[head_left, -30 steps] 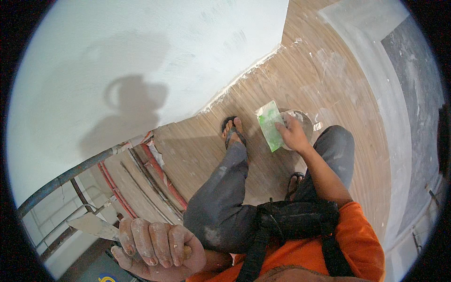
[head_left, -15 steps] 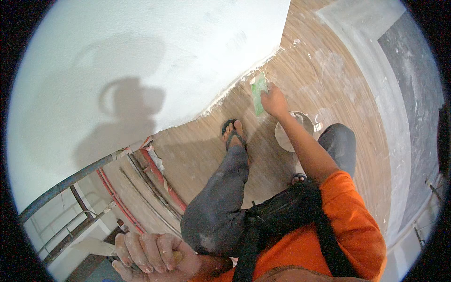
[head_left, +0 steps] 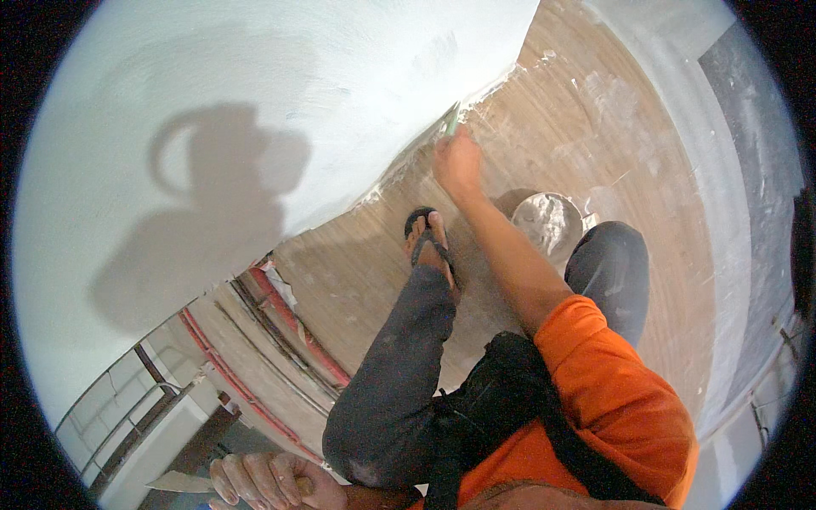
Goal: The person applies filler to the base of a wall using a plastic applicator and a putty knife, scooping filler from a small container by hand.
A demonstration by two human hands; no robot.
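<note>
My right hand (head_left: 460, 163) grips a flat green putty spreader (head_left: 451, 121), seen nearly edge-on. The spreader is against the foot of the white wall (head_left: 374, 102), where the wall meets the wood-patterned floor (head_left: 518, 136). Close to my body at the lower left, my left hand (head_left: 265, 478) is closed round the handle of a putty knife (head_left: 181, 483), whose pale blade points left. Right of my right forearm stands a round bucket (head_left: 580, 223) with white putty (head_left: 548, 217) inside.
Red pipes (head_left: 280, 308) and dark rods run along the floor at the left. A metal frame (head_left: 153, 365) stands at the lower left. My sandalled foot (head_left: 429, 234) is beside the wall. White smears mark the floor, and a dark grey panel (head_left: 752, 102) lies at the far right.
My right hand has moved up and left, bringing the spreader from over the floor to the wall's foot. The spreader has turned edge-on. The bucket's putty now shows past my forearm.
</note>
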